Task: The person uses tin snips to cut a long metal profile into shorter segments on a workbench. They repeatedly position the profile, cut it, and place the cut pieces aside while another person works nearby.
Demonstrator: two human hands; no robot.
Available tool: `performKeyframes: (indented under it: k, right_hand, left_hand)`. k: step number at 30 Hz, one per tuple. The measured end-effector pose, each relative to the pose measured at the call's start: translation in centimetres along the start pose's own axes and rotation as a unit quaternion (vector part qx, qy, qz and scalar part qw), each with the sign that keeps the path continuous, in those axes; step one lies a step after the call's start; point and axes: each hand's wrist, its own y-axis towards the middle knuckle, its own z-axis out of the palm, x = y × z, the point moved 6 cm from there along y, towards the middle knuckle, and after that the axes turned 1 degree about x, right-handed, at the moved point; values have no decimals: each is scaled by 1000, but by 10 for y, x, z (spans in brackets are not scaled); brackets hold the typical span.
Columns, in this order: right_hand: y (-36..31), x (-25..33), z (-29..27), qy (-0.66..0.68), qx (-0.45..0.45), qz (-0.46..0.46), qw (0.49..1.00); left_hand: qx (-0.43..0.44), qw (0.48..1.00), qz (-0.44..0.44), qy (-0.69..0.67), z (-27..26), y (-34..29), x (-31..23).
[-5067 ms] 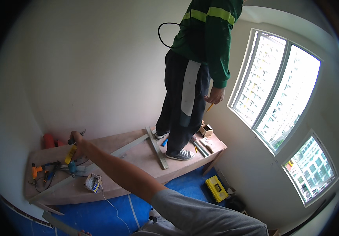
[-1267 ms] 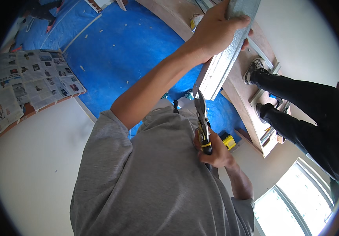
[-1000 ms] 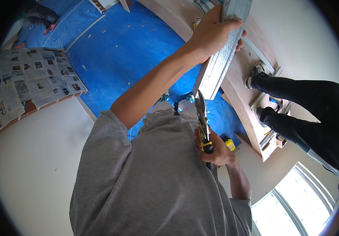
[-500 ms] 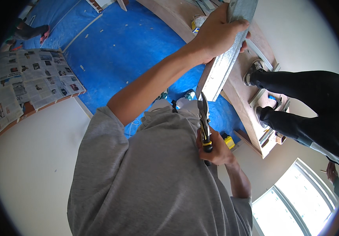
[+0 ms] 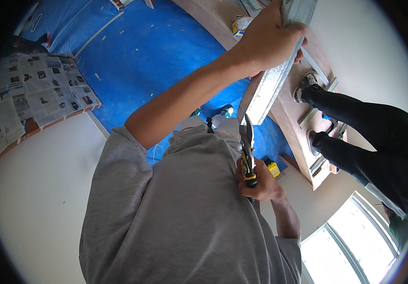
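My left hand [image 5: 272, 45] is wrapped round a shiny galvanized metal stud [image 5: 271, 90], a long channel that slants from the top edge down toward my body. Its thumb lies across the stud's face. Close to my waist, my right hand [image 5: 263, 184] grips a pair of tin snips [image 5: 247, 151] with black and yellow handles. The snips' dark blades point up at the stud's near end. Whether blade and metal touch, I cannot tell.
Another person in black trousers [image 5: 355, 104] stands on a wooden platform [image 5: 284, 123] to the right, among metal offcuts. Blue sheeting [image 5: 156, 52] covers the floor. Newspaper [image 5: 43, 90] covers a ledge at left. A yellow object [image 5: 273, 169] lies beyond my right hand. A bright window [image 5: 355, 236] is at lower right.
The stud and my left hand have shifted slightly right in the picture. The snips stay by the stud's near end, a little lower. At far left, the other person's arm has drawn back.
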Motion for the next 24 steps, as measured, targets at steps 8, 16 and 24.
performKeyframes:
  k: [8, 16, 24]
  right_hand:
    - [-6, -5, -2, 103, 88, -22, 991]
    - [-4, -7, -11, 55, 98, 32, 993]
    - [-18, 16, -19, 82, 120, -26, 989]
  left_hand:
    - [14, 992, -32, -118, 2, 20, 29]
    - [-10, 996, -21, -87, -4, 24, 41]
    - [-25, 999, 18, -40, -6, 28, 12]
